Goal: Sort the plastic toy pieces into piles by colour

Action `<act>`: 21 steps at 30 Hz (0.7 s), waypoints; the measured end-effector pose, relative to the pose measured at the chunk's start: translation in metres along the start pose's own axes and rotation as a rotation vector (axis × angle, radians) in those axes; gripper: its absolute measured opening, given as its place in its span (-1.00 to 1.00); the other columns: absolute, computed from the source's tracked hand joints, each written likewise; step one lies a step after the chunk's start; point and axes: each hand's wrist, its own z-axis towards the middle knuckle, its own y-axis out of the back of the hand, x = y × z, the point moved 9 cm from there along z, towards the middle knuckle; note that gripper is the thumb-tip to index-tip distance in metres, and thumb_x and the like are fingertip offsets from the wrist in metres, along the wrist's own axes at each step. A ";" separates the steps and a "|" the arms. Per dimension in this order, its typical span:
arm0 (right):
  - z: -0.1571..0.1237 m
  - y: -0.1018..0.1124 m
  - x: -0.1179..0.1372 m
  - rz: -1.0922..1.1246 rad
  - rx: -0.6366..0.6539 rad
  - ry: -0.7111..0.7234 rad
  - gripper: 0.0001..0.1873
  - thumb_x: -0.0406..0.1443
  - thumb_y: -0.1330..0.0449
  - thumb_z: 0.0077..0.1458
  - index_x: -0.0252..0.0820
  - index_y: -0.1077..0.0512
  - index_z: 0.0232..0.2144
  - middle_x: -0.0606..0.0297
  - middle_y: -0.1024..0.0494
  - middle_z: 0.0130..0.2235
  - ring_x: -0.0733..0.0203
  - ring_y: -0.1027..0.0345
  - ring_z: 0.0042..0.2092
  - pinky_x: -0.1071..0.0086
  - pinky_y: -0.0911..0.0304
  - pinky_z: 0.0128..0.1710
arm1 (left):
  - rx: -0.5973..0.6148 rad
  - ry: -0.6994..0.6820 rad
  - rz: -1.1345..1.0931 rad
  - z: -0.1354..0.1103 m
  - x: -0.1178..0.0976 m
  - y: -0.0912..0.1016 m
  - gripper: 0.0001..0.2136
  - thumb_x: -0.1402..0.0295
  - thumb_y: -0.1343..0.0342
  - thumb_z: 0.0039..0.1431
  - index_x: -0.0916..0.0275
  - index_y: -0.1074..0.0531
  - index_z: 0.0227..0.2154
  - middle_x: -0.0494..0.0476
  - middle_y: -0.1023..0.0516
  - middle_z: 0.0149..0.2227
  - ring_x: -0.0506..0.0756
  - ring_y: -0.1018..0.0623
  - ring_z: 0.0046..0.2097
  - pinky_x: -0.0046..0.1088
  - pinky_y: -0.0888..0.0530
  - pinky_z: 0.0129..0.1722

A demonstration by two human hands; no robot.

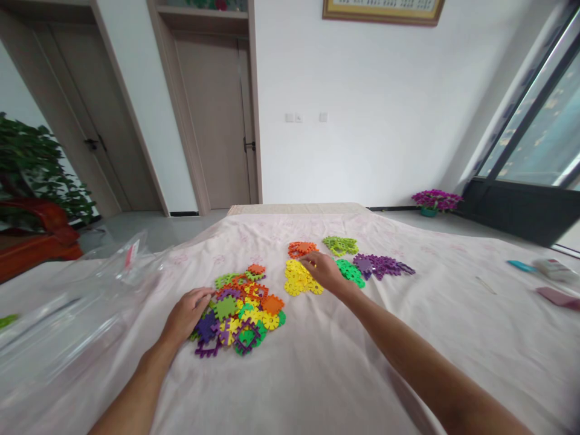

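Observation:
A mixed heap of flat plastic building pieces [242,308], in orange, yellow, green and purple, lies on the cloth. My left hand [188,311] rests against its left edge, fingers fairly straight and touching the pieces. To the right, pieces are grouped by colour. My right hand [324,272] hovers at the yellow flower-shaped pieces [299,281], its fingertips pinched together near the orange pieces [302,248]; whether anything is between them is hidden. Green pieces [351,273] sit just beyond that wrist, with lime pieces [341,245] behind and purple pieces [383,266] further right.
A pale patterned cloth [290,374] with wrinkles covers the surface. Clear plastic bags [90,320] lie at the left. On the right are a blue object [521,266], a white packet [555,270], a dark pink object [559,298] and a thin stick [486,285].

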 end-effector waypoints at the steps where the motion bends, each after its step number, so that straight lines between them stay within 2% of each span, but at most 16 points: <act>1: -0.007 -0.011 0.022 0.074 0.046 0.067 -0.70 -0.15 -0.03 0.25 -0.09 -0.53 -0.21 0.29 -0.56 -0.17 0.24 -0.41 -0.17 0.43 -0.20 -0.22 | 0.002 -0.005 0.002 0.000 0.000 -0.001 -0.63 0.12 0.10 0.23 0.17 -0.55 -0.16 0.10 -0.58 -0.03 0.13 -0.51 0.05 -0.32 -0.38 0.13; 3: -0.022 -0.033 0.056 0.134 0.151 0.126 -0.69 -0.07 -0.14 0.16 -0.07 -0.53 -0.16 0.30 -0.55 -0.22 0.23 -0.41 -0.23 0.43 -0.19 -0.27 | 0.004 -0.012 0.005 0.000 0.001 -0.002 -0.63 0.14 0.09 0.23 0.17 -0.56 -0.16 0.10 -0.57 -0.02 0.13 -0.51 0.05 -0.31 -0.38 0.13; 4: -0.029 -0.043 0.069 0.139 0.187 0.140 -0.61 -0.02 -0.20 0.09 -0.05 -0.51 -0.10 0.28 -0.54 -0.19 0.20 -0.41 -0.22 0.42 -0.19 -0.28 | 0.005 -0.015 0.007 0.000 0.001 -0.002 -0.64 0.15 0.09 0.23 0.16 -0.56 -0.16 0.10 -0.57 -0.02 0.14 -0.51 0.05 -0.31 -0.38 0.13; 6: -0.038 -0.059 0.083 0.106 0.260 0.142 -0.45 0.05 -0.27 -0.03 -0.05 -0.47 -0.03 0.24 -0.51 -0.14 0.16 -0.41 -0.22 0.39 -0.19 -0.30 | 0.005 -0.025 0.007 -0.001 0.001 -0.003 -0.64 0.16 0.09 0.23 0.16 -0.56 -0.16 0.10 -0.57 -0.01 0.14 -0.50 0.06 -0.30 -0.37 0.14; 8: -0.042 -0.069 0.086 0.092 0.299 0.125 -0.41 0.06 -0.31 -0.08 -0.06 -0.47 -0.04 0.21 -0.49 -0.13 0.14 -0.39 -0.21 0.38 -0.19 -0.30 | 0.001 -0.032 0.005 -0.001 0.001 -0.002 -0.65 0.17 0.08 0.22 0.16 -0.57 -0.16 0.10 -0.57 -0.02 0.14 -0.51 0.06 -0.30 -0.36 0.15; 12: -0.037 -0.076 0.075 0.247 0.275 0.067 -0.42 -0.05 -0.41 -0.22 -0.12 -0.47 -0.12 0.27 -0.51 -0.22 0.21 -0.37 -0.26 0.43 -0.18 -0.32 | 0.002 -0.033 0.002 0.000 0.001 -0.002 -0.65 0.18 0.07 0.21 0.17 -0.57 -0.16 0.12 -0.57 -0.02 0.14 -0.51 0.05 -0.28 -0.36 0.15; 17: -0.031 -0.085 0.053 0.674 0.279 -0.123 -0.79 -0.18 -0.30 -0.06 -0.19 -0.43 -0.41 0.41 -0.43 -0.55 0.37 -0.25 -0.54 0.52 -0.08 -0.57 | 0.013 -0.037 -0.014 0.002 0.000 -0.003 -0.66 0.19 0.07 0.21 0.17 -0.57 -0.17 0.14 -0.57 -0.03 0.14 -0.51 0.04 -0.28 -0.38 0.13; 19: -0.023 -0.078 0.042 0.809 0.222 -0.202 -0.79 -0.16 -0.26 -0.02 -0.19 -0.39 -0.45 0.45 -0.36 -0.64 0.39 -0.18 -0.63 0.53 -0.05 -0.64 | 0.015 -0.030 -0.016 0.002 0.000 -0.003 -0.66 0.19 0.06 0.21 0.17 -0.57 -0.17 0.14 -0.57 -0.03 0.15 -0.50 0.04 -0.27 -0.37 0.13; 21: -0.009 -0.064 0.023 0.928 0.083 -0.286 -0.76 -0.13 -0.25 -0.03 -0.19 -0.36 -0.47 0.46 -0.33 -0.66 0.38 -0.18 -0.64 0.52 -0.10 -0.66 | 0.017 -0.021 -0.017 0.002 0.000 -0.003 -0.66 0.19 0.06 0.21 0.17 -0.57 -0.17 0.13 -0.57 -0.03 0.15 -0.50 0.05 -0.26 -0.36 0.14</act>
